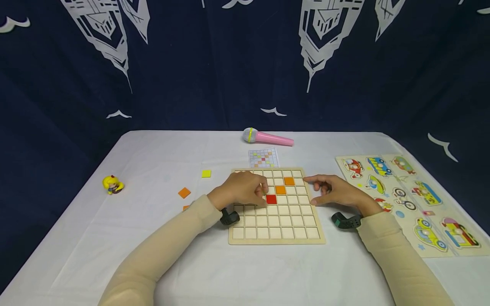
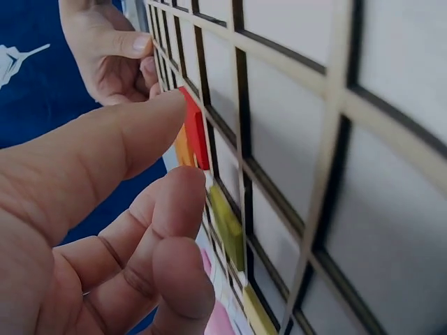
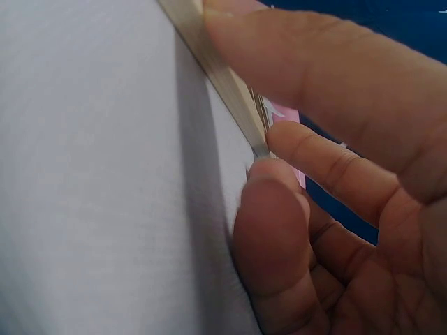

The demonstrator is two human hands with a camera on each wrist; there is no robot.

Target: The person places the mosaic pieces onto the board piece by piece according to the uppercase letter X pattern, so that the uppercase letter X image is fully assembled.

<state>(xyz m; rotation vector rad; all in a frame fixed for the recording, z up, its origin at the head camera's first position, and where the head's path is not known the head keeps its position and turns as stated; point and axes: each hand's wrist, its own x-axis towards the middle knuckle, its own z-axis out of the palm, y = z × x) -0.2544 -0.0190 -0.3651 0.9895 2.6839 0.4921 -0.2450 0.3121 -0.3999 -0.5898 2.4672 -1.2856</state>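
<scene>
A wooden grid board (image 1: 277, 242) lies on the white table. My left hand (image 1: 243, 188) is over its upper left part, fingers loosely bent, thumb and fingertips close to a red square tile (image 1: 271, 199) seated in a cell. Nothing is pinched between them. Up and to the right of the red tile sit two orange tiles (image 1: 280, 190) on a diagonal. Yellow tiles (image 2: 227, 223), hidden behind the hand in the head view, show in the left wrist view. At the board's right edge, my right hand (image 1: 338, 191) touches the rim with thumb and forefinger spread apart.
Loose orange tiles (image 1: 184, 193) and a yellow tile (image 1: 206, 174) lie left of the board. Behind it are a printed pattern card (image 1: 263, 158) and a pink microphone (image 1: 273, 139). A picture puzzle board (image 1: 409, 225) lies right, a small yellow-haired figurine (image 1: 112, 185) far left.
</scene>
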